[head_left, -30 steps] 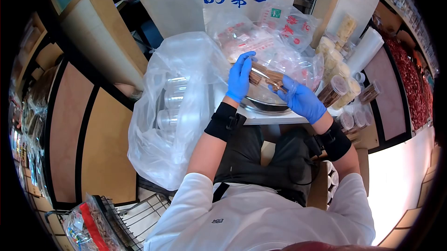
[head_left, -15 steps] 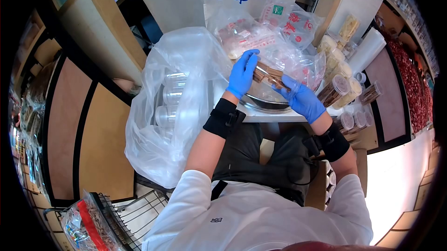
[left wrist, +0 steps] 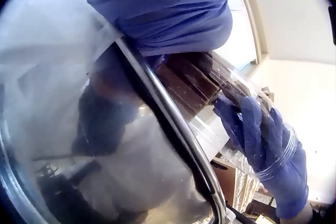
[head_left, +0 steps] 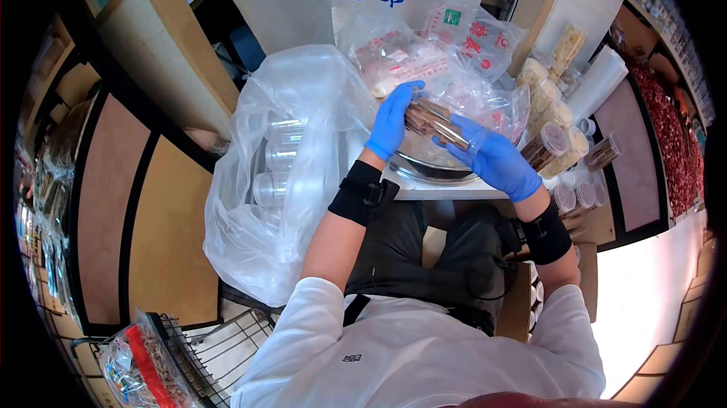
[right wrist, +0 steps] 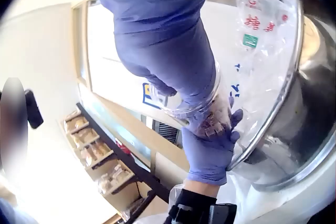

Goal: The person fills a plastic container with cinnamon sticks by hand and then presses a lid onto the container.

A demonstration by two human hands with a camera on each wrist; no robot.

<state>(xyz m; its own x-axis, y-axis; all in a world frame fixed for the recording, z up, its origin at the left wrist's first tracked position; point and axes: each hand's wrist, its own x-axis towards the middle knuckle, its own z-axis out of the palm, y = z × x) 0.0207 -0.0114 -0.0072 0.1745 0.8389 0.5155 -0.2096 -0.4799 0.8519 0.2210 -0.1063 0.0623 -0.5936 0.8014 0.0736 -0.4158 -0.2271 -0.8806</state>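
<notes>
A clear plastic jar [head_left: 442, 123] filled with brown stick-like strips [right wrist: 214, 124] is held tilted between both blue-gloved hands, over a metal basin [head_left: 439, 170]. My left hand [head_left: 388, 123] grips its far, closed end, fingers wrapped around the side. At the ridged mouth end is my right hand [head_left: 501, 166], which holds the jar with its fingers along the wall. In the left wrist view, the right hand's fingers [left wrist: 252, 129] show at the clear plastic, beside the brown strips. The basin's rim [left wrist: 173, 116] crosses in front of the jar there.
Clear bags with red print [head_left: 424, 60] are heaped in and behind the basin. To the left, a large translucent bag [head_left: 318, 98] contains several empty jars [head_left: 282, 154]. Filled jars [head_left: 547, 143] and a plastic roll [head_left: 597, 84] stand on the right. A wire cart [head_left: 227, 347] is at lower left.
The jar has turned slightly, so more of its strips and its mouth end show. My right hand has shifted a little and its fingers now lie lower beside the jar.
</notes>
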